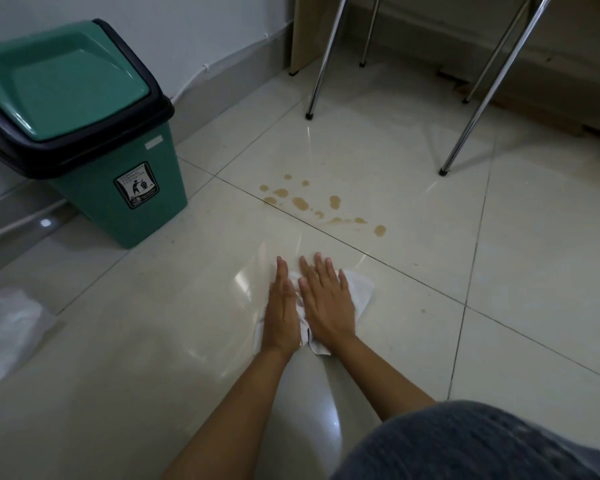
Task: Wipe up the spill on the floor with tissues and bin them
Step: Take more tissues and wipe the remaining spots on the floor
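Your 2 hands, the left hand (280,308) and right hand (326,303), are covering most of the tissue (359,289). The bin (84,140) is running off the left edge, its sticker (136,186) lettering too small to read. A pale blurred object (7,327) is sitting lower left.

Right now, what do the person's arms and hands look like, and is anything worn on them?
Both forearms are bare, with no sleeves in view. The left hand and right hand have no gloves; no rings, watch or bracelets show on the fingers or wrists.
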